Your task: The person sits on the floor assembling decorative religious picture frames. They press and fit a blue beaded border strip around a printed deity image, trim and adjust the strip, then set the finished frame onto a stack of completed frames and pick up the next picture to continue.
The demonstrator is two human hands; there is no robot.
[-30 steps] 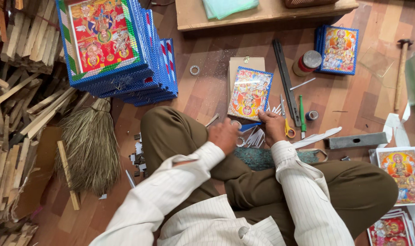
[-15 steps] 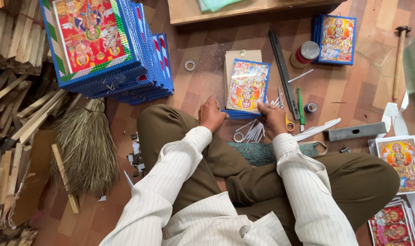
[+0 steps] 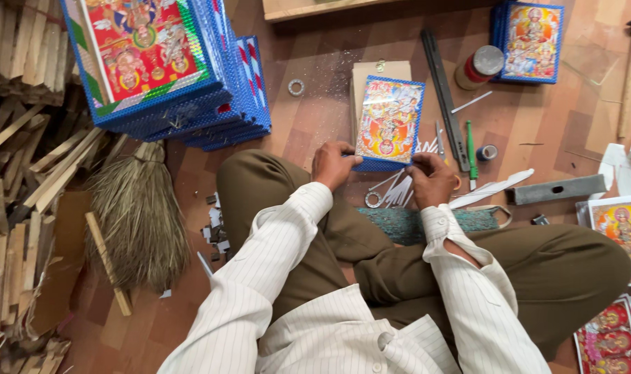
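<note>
While the person sits cross-legged on the wooden floor [image 3: 315, 131], both hands hold a small blue-framed picture [image 3: 389, 122] by its near edge. It lies just beyond the knees, partly over a plain brown backing board [image 3: 375, 72], with its colourful print facing up. The left hand [image 3: 335, 164] grips the near left corner, fingers curled around the frame edge. The right hand [image 3: 432, 179] pinches the near right corner, fingers bent and closed on the frame.

Just under the hands lie a few thin pale strips [image 3: 402, 188] and a small metal ring [image 3: 373, 199], next to a teal woven mat [image 3: 416, 223] by the legs. To the right of the frame are a long dark metal ruler [image 3: 443, 95], a green pen [image 3: 470, 142], a small roll of tape [image 3: 488, 152] and a red canister with a grey lid [image 3: 479, 66]. A grey metal bar [image 3: 556, 189] lies further right, and a hammer [image 3: 628, 69] is near the right edge.

A second blue-framed picture [image 3: 530, 40] rests at the upper right. A tall stack of larger blue frames [image 3: 170, 69] stands at the upper left, well apart from the hands. Beside it lie a straw broom [image 3: 138, 215] and a heap of wooden slats [image 3: 17, 138]. Loose prints [image 3: 624, 228] lie by the right knee
</note>
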